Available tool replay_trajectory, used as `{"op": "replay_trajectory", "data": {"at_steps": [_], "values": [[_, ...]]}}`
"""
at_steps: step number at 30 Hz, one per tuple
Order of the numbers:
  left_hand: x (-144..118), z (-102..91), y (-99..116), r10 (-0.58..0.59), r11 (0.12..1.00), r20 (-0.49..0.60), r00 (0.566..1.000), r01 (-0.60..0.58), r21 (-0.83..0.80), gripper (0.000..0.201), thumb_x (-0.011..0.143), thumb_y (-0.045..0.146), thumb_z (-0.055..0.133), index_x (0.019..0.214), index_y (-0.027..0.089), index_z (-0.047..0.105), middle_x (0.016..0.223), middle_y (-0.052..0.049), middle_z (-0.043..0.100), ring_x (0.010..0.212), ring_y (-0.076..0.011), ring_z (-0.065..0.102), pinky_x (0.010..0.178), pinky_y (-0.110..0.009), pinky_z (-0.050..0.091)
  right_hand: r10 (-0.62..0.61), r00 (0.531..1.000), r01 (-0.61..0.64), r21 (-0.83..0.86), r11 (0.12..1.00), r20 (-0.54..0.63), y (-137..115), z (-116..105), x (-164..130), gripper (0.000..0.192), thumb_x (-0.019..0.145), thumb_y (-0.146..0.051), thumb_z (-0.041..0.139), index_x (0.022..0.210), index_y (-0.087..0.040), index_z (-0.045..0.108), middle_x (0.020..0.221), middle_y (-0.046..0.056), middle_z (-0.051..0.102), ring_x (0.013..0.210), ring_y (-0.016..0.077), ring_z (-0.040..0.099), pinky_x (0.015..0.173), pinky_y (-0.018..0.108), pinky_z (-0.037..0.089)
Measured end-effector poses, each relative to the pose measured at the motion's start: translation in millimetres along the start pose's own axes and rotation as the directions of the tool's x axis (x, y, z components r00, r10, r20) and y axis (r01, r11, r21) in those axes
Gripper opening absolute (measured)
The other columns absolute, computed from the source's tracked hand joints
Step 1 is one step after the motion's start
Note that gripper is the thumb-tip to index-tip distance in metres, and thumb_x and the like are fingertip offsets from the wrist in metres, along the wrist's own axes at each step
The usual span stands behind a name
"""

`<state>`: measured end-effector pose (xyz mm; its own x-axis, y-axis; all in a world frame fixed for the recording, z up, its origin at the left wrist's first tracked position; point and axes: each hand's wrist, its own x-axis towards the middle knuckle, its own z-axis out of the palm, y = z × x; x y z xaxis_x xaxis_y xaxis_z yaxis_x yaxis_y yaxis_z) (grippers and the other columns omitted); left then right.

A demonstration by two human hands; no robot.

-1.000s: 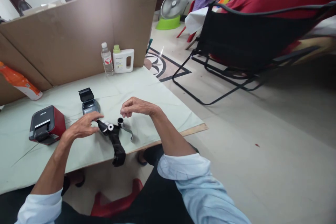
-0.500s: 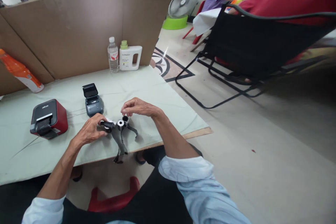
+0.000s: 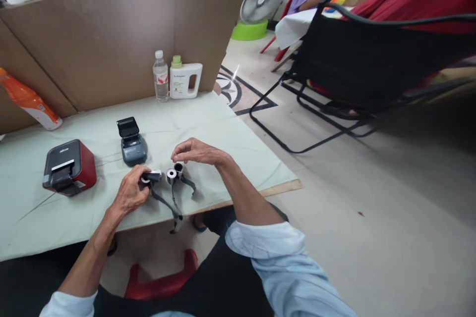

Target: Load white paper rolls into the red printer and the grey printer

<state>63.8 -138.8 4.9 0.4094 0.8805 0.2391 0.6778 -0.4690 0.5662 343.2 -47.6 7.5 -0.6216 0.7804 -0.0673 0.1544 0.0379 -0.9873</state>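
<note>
Left grip (image 3: 130, 194) pinching spool (image 3: 151, 176) (ribbon (image 3: 167, 204) dangling)

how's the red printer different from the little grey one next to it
The red printer is a bigger, boxy unit with red sides and a black top; the grey printer is smaller, rounded and dark grey all over. The grey printer's lid stands flipped up at the back, while the red printer's top lies flat. The grey printer sits closer to the left hand. Both rest on the pale green table, untouched by either hand.

Pale blue sleeves rolled above the elbows; dark trousers; bare forearms
</note>
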Motion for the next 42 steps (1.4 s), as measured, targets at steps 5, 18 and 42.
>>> {"op": "replay_trajectory", "data": {"at_steps": [5, 18, 42], "values": [[-6.0, 2.3, -2.4, -0.054, 0.998, -0.027, 0.998, 0.053, -0.028, 0.051, 0.075, 0.012, 0.062, 0.125, 0.019, 0.058, 0.114, -0.008, 0.067, 0.097, -0.0213, 0.065, 0.089, -0.036, 0.055, -0.018, 0.999, 0.018, 0.002, 1.0, 0.028, 2.9, 1.0, 3.4, 0.032, 0.075, -0.045, 0.083, 0.087, -0.016, 0.081, 0.082, 0.004, 0.074, 0.076, 0.0159, 0.062, 0.072, 0.028, 0.047], [-31.0, -7.1, -15.4, 0.004, 0.999, -0.114, 0.993, -0.009, -0.044, 0.066, 0.074, 0.005, 0.055, 0.138, 0.021, 0.053, 0.124, -0.01, 0.064, 0.106, -0.0212, 0.064, 0.09, -0.035, 0.056, -0.011, 0.999, 0.01, 0.016, 1.0, 0.038, 0.3, 2.2, 1.8, 0.031, 0.076, -0.043, 0.082, 0.088, -0.015, 0.08, 0.083, 0.003, 0.075, 0.077, 0.0158, 0.063, 0.075, 0.028, 0.048], [9.2, -38.2, 14.6, -0.018, 0.975, 0.267, 0.964, -0.042, 0.216, 0.049, 0.075, 0.007, 0.056, 0.118, 0.025, 0.067, 0.121, -0.008, 0.071, 0.115, -0.0285, 0.066, 0.102, -0.043, 0.052, -0.086, 0.995, 0.087, -0.014, 0.996, 0.053, -2.0, 6.9, 5.2, 0.032, 0.075, -0.045, 0.081, 0.088, -0.016, 0.08, 0.085, 0.004, 0.076, 0.08, 0.0181, 0.064, 0.078, 0.03, 0.049]]}}
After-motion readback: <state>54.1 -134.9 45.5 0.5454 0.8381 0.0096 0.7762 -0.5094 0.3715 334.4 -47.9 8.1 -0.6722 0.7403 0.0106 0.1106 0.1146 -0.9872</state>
